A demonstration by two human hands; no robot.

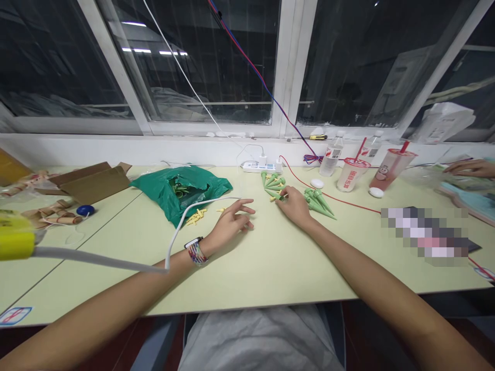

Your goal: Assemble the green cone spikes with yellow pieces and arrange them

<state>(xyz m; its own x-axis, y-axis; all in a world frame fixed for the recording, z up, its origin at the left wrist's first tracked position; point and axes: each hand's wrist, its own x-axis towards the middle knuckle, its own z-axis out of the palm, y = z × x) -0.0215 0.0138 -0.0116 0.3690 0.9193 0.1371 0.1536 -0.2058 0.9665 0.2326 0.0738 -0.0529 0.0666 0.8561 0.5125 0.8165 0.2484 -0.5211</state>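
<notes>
My left hand (232,222) rests on the pale green table (270,263), fingers spread and holding nothing, just right of a scatter of small yellow pieces (196,216). My right hand (294,205) reaches into a cluster of green cone-shaped parts (274,184), its fingertips pinched on a green cone with a yellow tip (279,197). More green cones (319,202) lie just right of that hand. A green plastic bag (181,189) with more parts sits left of my left hand.
A white cable (181,226) crosses my left wrist. A power strip (260,166), two bottles, two lidded drink cups (351,174) and a red wire line the back. Cardboard box (91,181) and wooden pieces lie far left. Another person's hand (466,167) is at the far right.
</notes>
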